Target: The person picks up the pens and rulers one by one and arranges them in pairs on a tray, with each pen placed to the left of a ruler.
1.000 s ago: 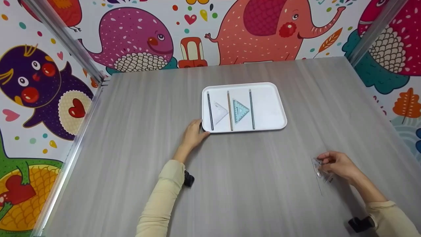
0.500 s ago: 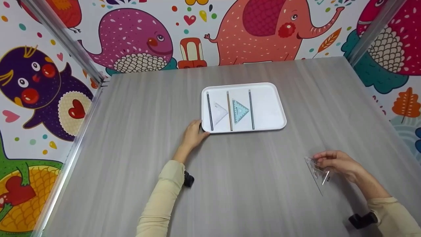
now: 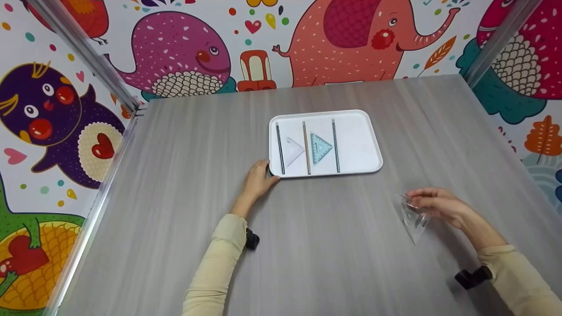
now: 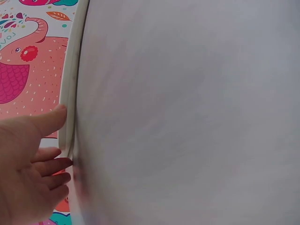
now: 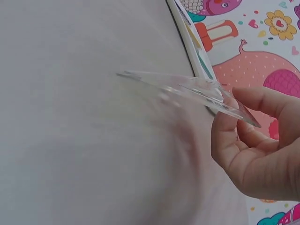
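Note:
My right hand [image 3: 445, 208] pinches a clear plastic set square [image 3: 412, 221] by one corner, above the table at the right. In the right wrist view the thumb and fingers grip the set square [image 5: 173, 86], which points away from the palm. At the near left corner of a white tray [image 3: 361, 142], my left hand [image 3: 255, 182] touches the rim with fingers fairly straight. On the tray lie a black pencil [image 3: 280, 149], a clear set square [image 3: 293, 152], a brown pencil [image 3: 306, 149], a bluish set square [image 3: 321, 149] and a dark green pencil [image 3: 336, 145], side by side.
The tray stands toward the back of a grey wood-grain table [image 3: 202, 145]. Cartoon-printed wall panels [image 3: 184, 48] enclose the back and sides. A metal frame post [image 3: 88, 57] rises at the back left corner.
My right hand has moved left and a little away from me, carrying the clear set square, which is now held higher off the table. My left hand and the tray have stayed put.

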Action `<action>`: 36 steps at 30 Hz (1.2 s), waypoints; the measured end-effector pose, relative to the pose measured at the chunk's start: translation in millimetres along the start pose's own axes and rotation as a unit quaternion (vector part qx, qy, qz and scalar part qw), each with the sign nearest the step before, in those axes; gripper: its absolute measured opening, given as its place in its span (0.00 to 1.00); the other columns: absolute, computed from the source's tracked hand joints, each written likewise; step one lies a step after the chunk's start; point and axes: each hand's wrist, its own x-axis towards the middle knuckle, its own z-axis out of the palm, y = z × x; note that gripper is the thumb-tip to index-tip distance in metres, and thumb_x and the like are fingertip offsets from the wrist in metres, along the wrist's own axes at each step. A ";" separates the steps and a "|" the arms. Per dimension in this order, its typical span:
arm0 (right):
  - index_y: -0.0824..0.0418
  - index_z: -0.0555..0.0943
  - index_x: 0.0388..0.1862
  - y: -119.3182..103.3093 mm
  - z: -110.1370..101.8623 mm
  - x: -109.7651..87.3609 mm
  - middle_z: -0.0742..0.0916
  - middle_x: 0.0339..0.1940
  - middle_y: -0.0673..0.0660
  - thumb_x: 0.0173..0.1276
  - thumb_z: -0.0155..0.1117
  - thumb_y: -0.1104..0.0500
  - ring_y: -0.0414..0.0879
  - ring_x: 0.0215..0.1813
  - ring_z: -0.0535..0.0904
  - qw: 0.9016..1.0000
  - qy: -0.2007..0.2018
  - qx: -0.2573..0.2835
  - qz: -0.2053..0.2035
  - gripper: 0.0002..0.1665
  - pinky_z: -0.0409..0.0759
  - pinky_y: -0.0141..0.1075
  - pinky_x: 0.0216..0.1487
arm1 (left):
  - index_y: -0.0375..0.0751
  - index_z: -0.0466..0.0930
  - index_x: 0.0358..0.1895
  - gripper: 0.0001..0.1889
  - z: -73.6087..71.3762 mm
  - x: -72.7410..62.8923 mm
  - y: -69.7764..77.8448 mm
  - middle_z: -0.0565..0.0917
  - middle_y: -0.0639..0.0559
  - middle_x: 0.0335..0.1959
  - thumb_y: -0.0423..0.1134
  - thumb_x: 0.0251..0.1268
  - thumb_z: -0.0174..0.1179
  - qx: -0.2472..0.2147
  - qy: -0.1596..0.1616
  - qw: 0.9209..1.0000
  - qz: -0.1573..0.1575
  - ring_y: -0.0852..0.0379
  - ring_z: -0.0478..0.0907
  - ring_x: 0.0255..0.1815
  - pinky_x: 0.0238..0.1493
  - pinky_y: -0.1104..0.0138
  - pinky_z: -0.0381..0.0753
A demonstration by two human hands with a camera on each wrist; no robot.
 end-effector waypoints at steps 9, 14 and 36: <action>0.50 0.81 0.37 -17.7 9.0 18.5 0.84 0.33 0.46 0.64 0.54 0.68 0.36 0.37 0.79 1.000 -0.005 0.016 0.005 0.13 0.78 0.29 0.36 | 0.25 0.70 0.54 0.26 0.4 -0.7 0.2 0.74 0.33 0.52 0.37 0.53 0.64 -0.002 0.002 1.000 0.003 0.41 0.70 0.56 0.59 0.56 0.67; 0.51 0.80 0.37 -22.7 12.3 22.7 0.83 0.33 0.46 0.63 0.55 0.68 0.37 0.37 0.79 1.000 -0.002 0.008 0.006 0.12 0.78 0.30 0.40 | 0.25 0.71 0.53 0.26 0.2 -0.3 0.8 0.75 0.33 0.51 0.36 0.53 0.65 -0.006 0.004 1.000 0.007 0.40 0.70 0.55 0.58 0.55 0.67; 0.50 0.81 0.35 -32.9 20.1 39.4 0.83 0.31 0.46 0.63 0.56 0.67 0.36 0.34 0.78 1.000 0.017 -0.014 0.005 0.12 0.78 0.29 0.35 | 0.27 0.72 0.53 0.25 -0.5 -1.1 1.0 0.75 0.35 0.51 0.37 0.53 0.64 -0.001 0.005 1.000 0.005 0.42 0.70 0.55 0.58 0.56 0.67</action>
